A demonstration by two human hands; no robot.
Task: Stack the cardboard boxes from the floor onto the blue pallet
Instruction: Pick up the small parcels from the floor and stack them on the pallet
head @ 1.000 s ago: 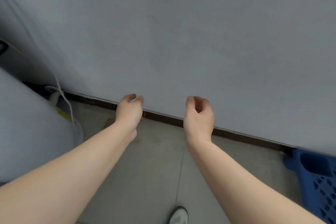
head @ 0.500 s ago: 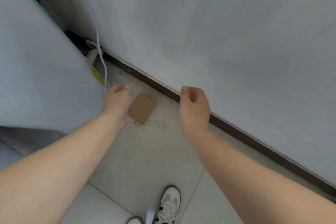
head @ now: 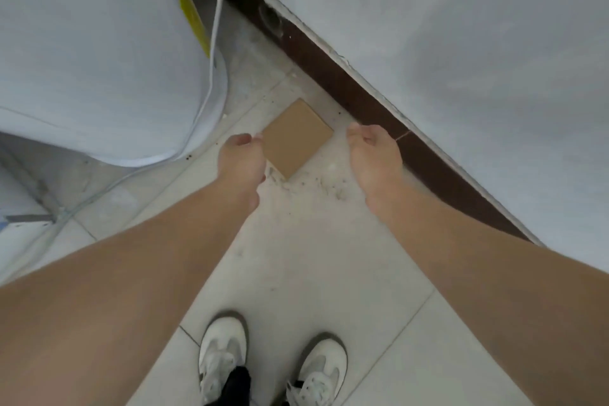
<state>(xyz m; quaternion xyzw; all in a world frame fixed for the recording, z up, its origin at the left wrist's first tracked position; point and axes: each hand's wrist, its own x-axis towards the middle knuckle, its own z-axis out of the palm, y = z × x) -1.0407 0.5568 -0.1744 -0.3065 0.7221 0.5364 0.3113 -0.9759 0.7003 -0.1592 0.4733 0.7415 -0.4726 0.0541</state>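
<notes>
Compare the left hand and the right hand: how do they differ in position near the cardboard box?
The left hand meets the left edge of the cardboard box in this view; the right hand is apart from it. The left hand is nearer the large white object; the right hand is nearer the dark baseboard. Both hold nothing, fingers loosely curled.

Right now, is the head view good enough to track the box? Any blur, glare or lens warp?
Head view: the cardboard box has crisp edges under soft, even light, with no glare and only faint shadows. Head view: wide-angle warp bows the baseboard and swells the near forearms. Head view: the left hand and right hand are slightly soft, so fingertips are hard to resolve.
</notes>
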